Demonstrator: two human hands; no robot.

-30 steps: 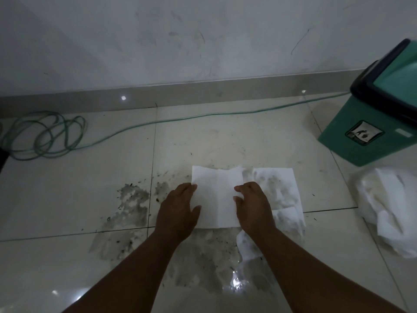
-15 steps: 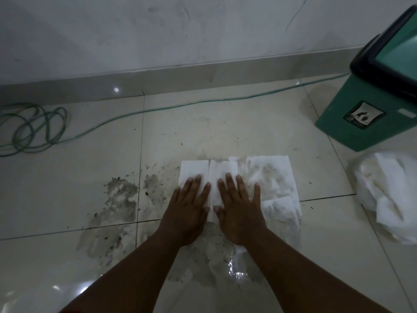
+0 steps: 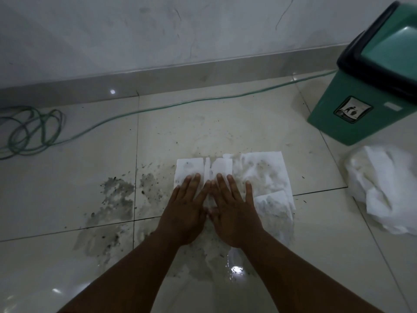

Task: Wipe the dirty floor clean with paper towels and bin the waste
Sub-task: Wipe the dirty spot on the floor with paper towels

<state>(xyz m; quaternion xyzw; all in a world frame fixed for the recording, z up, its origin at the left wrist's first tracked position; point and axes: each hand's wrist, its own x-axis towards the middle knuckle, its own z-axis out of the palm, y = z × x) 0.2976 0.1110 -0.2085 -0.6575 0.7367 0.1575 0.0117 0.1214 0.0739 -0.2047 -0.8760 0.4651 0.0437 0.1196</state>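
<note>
White paper towels lie flat on the wet, dirty patch of the tiled floor, soaked grey in places. My left hand and my right hand press side by side on the towels' left part, palms down, fingers spread and pointing at the wall. Grey muddy dirt spreads on the tiles left of the towels, and a wet puddle glints between my forearms. A green bin with a black-rimmed swing lid stands at the far right.
A loose heap of white paper towels lies on the floor right of the wet sheets, below the bin. A green hose coils at the left and runs along the grey skirting of the white wall.
My hands went from gripping the fresh towel's edges to lying flat on it with fingers spread. The towel now shows grey wet marks at its left. The view shifted slightly down.
</note>
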